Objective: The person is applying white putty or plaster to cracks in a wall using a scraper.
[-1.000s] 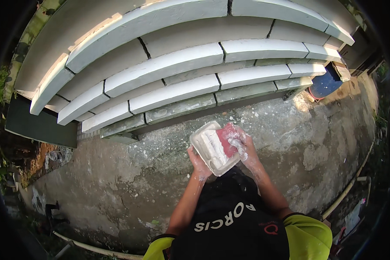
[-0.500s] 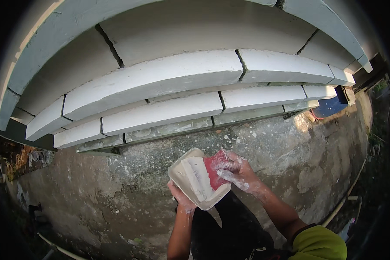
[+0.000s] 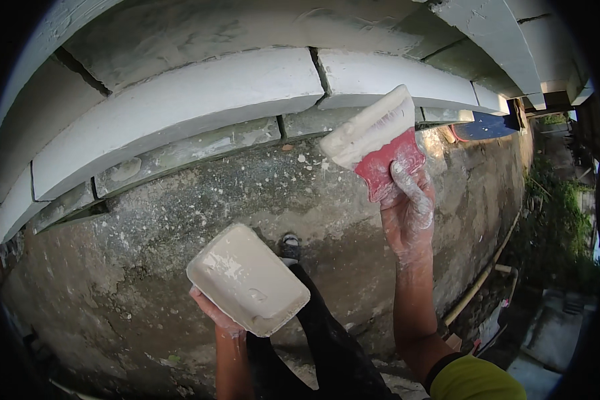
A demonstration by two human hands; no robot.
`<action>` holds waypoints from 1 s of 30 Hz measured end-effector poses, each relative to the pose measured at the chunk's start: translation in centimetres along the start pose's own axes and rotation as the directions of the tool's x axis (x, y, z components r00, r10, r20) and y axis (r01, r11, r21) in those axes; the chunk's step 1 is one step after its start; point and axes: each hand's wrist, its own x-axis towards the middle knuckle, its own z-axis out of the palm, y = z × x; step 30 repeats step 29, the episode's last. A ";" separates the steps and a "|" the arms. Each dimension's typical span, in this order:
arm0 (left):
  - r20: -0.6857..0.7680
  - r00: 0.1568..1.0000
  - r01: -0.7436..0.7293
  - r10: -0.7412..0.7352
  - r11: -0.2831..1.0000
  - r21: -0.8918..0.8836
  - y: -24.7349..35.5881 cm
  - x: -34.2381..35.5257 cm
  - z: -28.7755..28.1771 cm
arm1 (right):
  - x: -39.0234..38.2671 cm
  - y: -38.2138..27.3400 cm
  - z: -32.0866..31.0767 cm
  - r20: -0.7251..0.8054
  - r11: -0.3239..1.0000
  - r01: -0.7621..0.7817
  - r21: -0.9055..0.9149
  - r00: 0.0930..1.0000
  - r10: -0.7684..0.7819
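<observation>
My right hand [image 3: 412, 207], dusted with white, grips a red putty knife [image 3: 392, 160] by its red body. A thick band of off-white paste covers the blade's broad end, which points up toward the pale ledges. Lower and to the left, my left hand [image 3: 217, 313] holds a shallow rectangular tub [image 3: 200, 270] from beneath and along its side; some of its fingers are hidden under the tub. Off-white paste [image 3: 253, 270] coats the inside of the tub. The knife and the tub are well apart.
Pale stepped ledges [image 3: 187, 100] with dark joints run across the upper part, close above the knife. Below lies a stained, paint-spattered concrete floor [image 3: 140, 267]. A blue object [image 3: 490, 127] sits at the far right, and a pipe [image 3: 473, 297] runs along the right edge.
The putty knife has come out of the tub, rising up and right with paste on its blade. The tub has moved left and slightly down. My view has turned rightward.
</observation>
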 end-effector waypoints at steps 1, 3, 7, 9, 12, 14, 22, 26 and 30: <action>0.025 0.998 0.056 -0.055 0.998 -0.030 -0.6 0.0 -1.5 | 1.3 -0.4 -0.3 0.003 0.995 0.102 -0.002 0.995 -0.102; 0.030 0.996 0.085 -0.084 0.996 -0.035 -1.8 -0.7 -3.3 | 3.9 -1.3 -0.5 -0.016 0.965 0.260 -0.023 0.965 -0.260; 0.060 0.980 0.190 -0.187 0.981 -0.048 -2.6 -1.7 -5.9 | 10.6 -3.1 -1.1 -0.025 0.768 0.607 -0.205 0.781 -0.624; 0.070 0.974 0.217 -0.216 0.976 -0.004 -3.4 -1.9 -6.6 | 14.0 -4.6 -0.6 -0.027 0.578 0.731 -0.363 0.612 -0.791; 0.008 0.972 0.236 -0.237 0.969 0.072 -4.3 -2.4 -6.7 | 18.1 -3.2 2.5 -0.052 0.344 0.709 -0.615 0.399 -0.915; -0.054 0.971 0.238 -0.234 0.966 0.103 -4.4 -2.6 -6.6 | 16.5 -0.7 7.3 0.126 0.187 0.570 -0.800 0.465 -0.876; -0.036 0.952 0.307 -0.305 0.944 0.118 -4.3 -2.6 -6.9 | 11.2 5.0 6.3 0.241 0.176 0.734 -0.656 0.425 -0.873; -0.041 0.950 0.312 -0.309 0.944 0.107 -4.2 -2.8 -5.2 | 14.2 -1.9 1.6 -0.038 0.330 0.602 -0.728 0.444 -0.895; 0.089 0.925 0.366 -0.370 0.929 0.064 -3.8 -2.9 -3.1 | 19.3 -3.2 2.5 0.009 0.229 0.595 -0.770 0.369 -0.929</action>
